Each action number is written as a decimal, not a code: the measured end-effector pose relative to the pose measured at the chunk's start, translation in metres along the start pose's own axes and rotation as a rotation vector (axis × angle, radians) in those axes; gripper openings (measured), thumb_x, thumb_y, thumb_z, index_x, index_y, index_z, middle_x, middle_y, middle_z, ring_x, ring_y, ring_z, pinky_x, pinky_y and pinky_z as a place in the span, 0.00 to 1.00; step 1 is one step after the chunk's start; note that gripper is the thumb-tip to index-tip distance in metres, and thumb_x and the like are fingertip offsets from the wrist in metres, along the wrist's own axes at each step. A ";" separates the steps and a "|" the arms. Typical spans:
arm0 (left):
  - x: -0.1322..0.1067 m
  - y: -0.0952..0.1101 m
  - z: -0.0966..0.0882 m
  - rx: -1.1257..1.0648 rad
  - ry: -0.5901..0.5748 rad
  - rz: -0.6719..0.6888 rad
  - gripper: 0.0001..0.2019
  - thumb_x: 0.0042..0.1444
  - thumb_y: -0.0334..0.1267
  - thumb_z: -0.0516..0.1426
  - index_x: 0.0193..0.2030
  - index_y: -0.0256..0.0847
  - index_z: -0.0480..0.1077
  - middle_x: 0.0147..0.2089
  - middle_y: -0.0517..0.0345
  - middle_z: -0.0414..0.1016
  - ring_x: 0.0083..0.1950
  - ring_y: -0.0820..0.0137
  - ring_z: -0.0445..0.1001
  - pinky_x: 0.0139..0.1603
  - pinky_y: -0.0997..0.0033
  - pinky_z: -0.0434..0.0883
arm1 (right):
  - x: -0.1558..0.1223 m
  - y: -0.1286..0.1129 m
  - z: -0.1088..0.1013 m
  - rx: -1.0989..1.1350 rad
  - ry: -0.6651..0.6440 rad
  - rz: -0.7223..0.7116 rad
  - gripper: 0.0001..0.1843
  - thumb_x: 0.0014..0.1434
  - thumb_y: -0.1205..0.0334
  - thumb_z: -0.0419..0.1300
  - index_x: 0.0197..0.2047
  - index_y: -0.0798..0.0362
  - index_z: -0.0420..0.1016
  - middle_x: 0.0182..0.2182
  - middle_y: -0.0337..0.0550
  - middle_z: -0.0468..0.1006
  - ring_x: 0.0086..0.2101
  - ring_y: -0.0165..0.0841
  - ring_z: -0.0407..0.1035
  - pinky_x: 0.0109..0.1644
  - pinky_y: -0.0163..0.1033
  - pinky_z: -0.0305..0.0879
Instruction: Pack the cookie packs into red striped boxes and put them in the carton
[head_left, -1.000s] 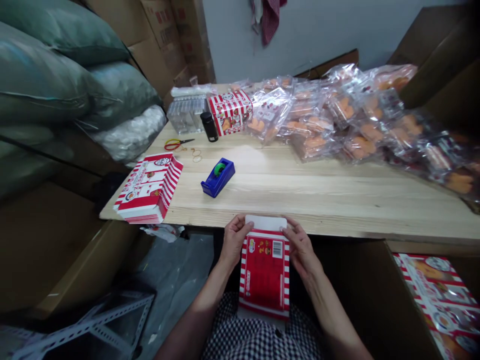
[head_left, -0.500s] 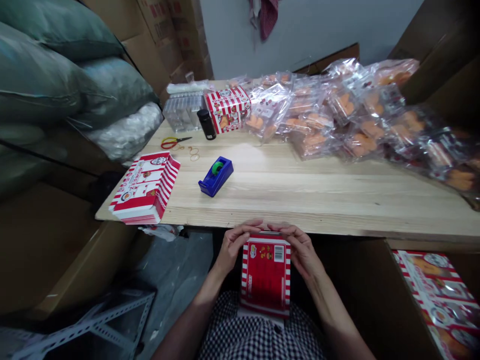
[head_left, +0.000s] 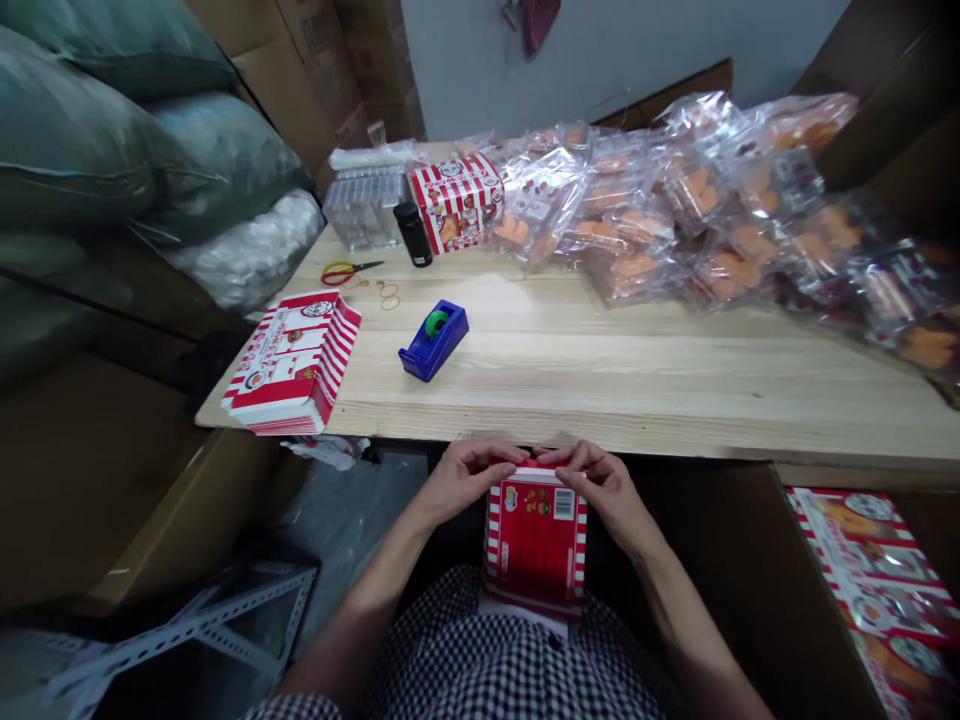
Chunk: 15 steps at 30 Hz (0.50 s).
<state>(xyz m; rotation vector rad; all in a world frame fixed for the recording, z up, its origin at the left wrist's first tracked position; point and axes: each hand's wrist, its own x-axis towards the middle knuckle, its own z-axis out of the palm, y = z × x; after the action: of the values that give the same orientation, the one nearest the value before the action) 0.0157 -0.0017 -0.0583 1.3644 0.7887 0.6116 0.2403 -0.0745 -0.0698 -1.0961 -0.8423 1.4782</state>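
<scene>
A red box with striped white edges and a barcode [head_left: 535, 545] rests against my checked clothing, below the table's front edge. My left hand [head_left: 474, 478] grips its upper left corner, thumb on the near face and fingers over the top edge. At the upper right corner my right hand [head_left: 592, 482] pinches the same edge, with its thumb beside the barcode. A white strip shows along the box top between the thumbs. The box's far side is hidden from me.
On the wooden table [head_left: 600, 390] stand a blue tape dispenser [head_left: 433, 342], flat striped cartons [head_left: 292, 360], scissors [head_left: 351, 271], a black bottle [head_left: 413, 235] and a striped box [head_left: 459, 205]. Bagged orange pieces [head_left: 720, 270] pile up behind. An open carton [head_left: 877, 590] holds printed boxes at right.
Both thumbs have come down onto the near face at the box's top edge, and the top flap looks pressed flatter. The view has tilted slightly.
</scene>
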 end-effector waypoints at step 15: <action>0.016 0.021 0.000 0.374 0.006 0.064 0.12 0.63 0.43 0.59 0.47 0.44 0.81 0.43 0.55 0.84 0.42 0.66 0.81 0.42 0.71 0.73 | 0.014 -0.015 -0.011 -0.249 -0.100 0.088 0.15 0.60 0.50 0.66 0.46 0.47 0.84 0.41 0.44 0.85 0.41 0.38 0.79 0.45 0.42 0.74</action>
<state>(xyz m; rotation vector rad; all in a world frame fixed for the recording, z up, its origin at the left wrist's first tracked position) 0.0265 0.0130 -0.0398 1.7345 0.8974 0.5348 0.2554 -0.0580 -0.0625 -1.2646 -1.0823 1.5402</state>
